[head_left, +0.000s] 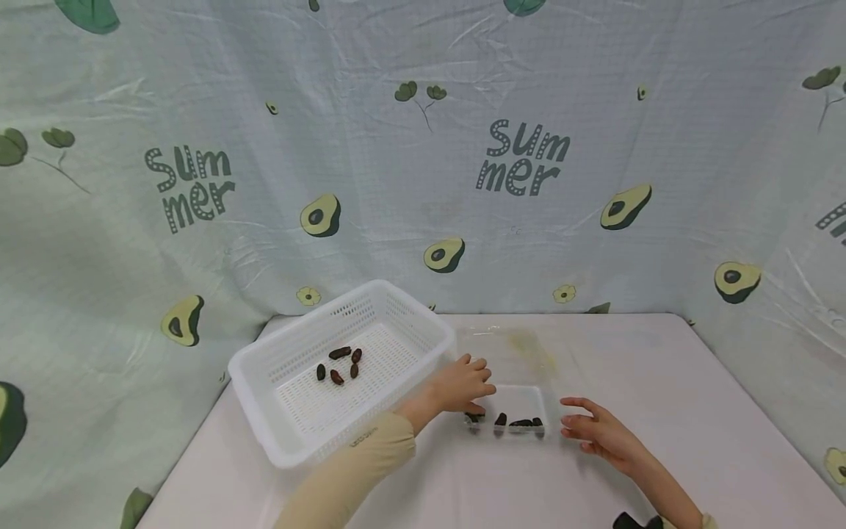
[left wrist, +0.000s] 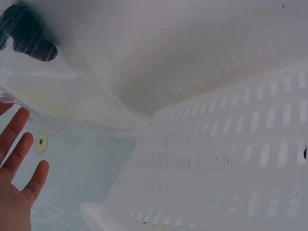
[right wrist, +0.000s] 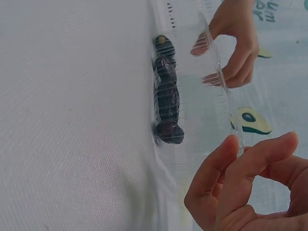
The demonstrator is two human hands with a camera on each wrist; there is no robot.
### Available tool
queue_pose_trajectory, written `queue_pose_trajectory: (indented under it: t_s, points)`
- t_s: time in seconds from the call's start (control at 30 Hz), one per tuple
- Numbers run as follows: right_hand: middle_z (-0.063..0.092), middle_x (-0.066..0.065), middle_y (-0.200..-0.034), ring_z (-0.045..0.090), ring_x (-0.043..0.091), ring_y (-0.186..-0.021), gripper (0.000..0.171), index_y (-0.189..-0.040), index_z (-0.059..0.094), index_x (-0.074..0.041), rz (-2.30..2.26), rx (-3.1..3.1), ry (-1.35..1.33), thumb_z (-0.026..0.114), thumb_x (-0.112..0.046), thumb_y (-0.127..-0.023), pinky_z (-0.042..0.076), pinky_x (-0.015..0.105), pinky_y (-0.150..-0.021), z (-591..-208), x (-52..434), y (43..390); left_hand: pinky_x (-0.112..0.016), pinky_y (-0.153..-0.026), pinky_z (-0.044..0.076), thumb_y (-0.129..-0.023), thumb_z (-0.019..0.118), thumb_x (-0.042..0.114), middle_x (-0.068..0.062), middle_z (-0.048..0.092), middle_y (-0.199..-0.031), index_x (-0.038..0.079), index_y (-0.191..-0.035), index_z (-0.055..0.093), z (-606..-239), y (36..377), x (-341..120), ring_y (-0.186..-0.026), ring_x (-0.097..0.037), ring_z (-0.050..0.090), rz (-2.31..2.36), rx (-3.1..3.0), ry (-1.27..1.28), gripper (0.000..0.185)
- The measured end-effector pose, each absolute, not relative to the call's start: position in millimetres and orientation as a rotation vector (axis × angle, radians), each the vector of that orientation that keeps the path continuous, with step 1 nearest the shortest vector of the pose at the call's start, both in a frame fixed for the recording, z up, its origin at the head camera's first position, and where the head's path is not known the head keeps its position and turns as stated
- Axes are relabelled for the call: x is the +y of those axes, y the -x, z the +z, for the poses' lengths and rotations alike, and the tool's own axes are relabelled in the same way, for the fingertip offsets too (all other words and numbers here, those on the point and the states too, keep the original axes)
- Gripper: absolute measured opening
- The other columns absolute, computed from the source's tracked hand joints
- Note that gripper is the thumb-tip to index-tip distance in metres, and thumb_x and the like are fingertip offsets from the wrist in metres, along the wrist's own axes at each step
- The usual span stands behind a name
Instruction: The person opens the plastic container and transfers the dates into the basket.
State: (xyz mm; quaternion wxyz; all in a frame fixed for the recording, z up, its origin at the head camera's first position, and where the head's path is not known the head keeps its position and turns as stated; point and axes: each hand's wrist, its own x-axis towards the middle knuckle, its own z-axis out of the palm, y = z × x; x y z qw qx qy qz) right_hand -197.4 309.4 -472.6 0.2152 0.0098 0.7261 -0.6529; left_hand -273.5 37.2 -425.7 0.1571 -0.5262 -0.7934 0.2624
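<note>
- Dates (head_left: 518,422) lie in a row along the near wall of a clear plastic box (head_left: 522,367) on the white table (head_left: 661,441).
- Left hand (head_left: 463,386) reaches into the box's left side, fingers curled down over the leftmost date; whether it grips, I cannot tell.
- Right hand (head_left: 595,430), loosely spread, fingertips at the box's right edge.
- White basket (head_left: 264,382) just left holds more dates (head_left: 340,364).
</note>
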Motion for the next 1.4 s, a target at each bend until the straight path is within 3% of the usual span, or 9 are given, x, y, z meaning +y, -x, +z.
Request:
queue_pose_trajectory:
  t_s: [0.27, 0.67, 0.97, 1.17, 1.4]
  points:
    - [0.057, -0.004, -0.099, 0.06, 0.002, -0.084, 0.062, -0.136, 0.017, 0.002, -1.832, 1.98, 0.007, 0.05, -0.023, -0.09, 0.043, 0.017, -0.056, -470.7, 309.5, 197.2, -0.033, -0.093, 0.039, -0.076, 0.057, 0.055, 0.012, 0.057, -0.101, 0.038, -0.102, 0.062, -434.2, 276.5, 48.2, -0.103, -0.009, 0.048, 0.773, -2.367, 1.532, 0.032]
    - [0.057, -0.003, -0.099, 0.06, 0.003, -0.085, 0.056, -0.135, 0.023, -0.002, -1.828, 1.983, 0.015, 0.05, -0.024, -0.09, 0.044, 0.017, -0.057, -468.9, 309.2, 198.2, -0.033, -0.093, 0.039, -0.079, 0.061, 0.043, 0.013, 0.058, -0.094, 0.037, -0.08, 0.066, -445.1, 277.4, 55.4, -0.098, -0.008, 0.048, 0.813, -2.375, 1.52, 0.008]
    - [0.055, -0.003, -0.101, 0.06, 0.004, -0.086, 0.055, -0.134, 0.024, -0.002, -1.821, 1.992, 0.018, 0.05, -0.023, -0.09, 0.043, 0.018, -0.057, -467.8, 308.6, 200.0, -0.027, -0.08, 0.039, -0.084, 0.056, 0.038, 0.015, 0.057, -0.095, 0.042, -0.091, 0.064, -445.5, 278.0, 53.2, -0.089, -0.006, 0.048, 0.858, -2.263, 1.512, 0.011]
    - [0.056, -0.001, -0.101, 0.061, 0.003, -0.086, 0.06, -0.136, 0.02, 0.001, -1.796, 2.012, -0.015, 0.05, -0.024, -0.09, 0.043, 0.018, -0.057, -467.3, 307.7, 199.7, -0.025, -0.078, 0.038, -0.088, 0.051, 0.036, 0.015, 0.058, -0.096, 0.043, -0.097, 0.062, -444.5, 277.1, 51.2, -0.087, -0.005, 0.048, 0.832, -2.254, 1.515, 0.016]
    - [0.057, -0.003, -0.101, 0.061, 0.003, -0.085, 0.061, -0.136, 0.02, 0.001, -1.791, 2.009, -0.045, 0.051, -0.025, -0.09, 0.044, 0.018, -0.057, -467.3, 308.0, 197.4, -0.024, -0.072, 0.033, -0.092, 0.045, 0.029, 0.014, 0.057, -0.091, 0.04, -0.094, 0.061, -439.9, 272.9, 48.5, -0.082, -0.005, 0.047, 0.794, -2.192, 1.51, 0.02]
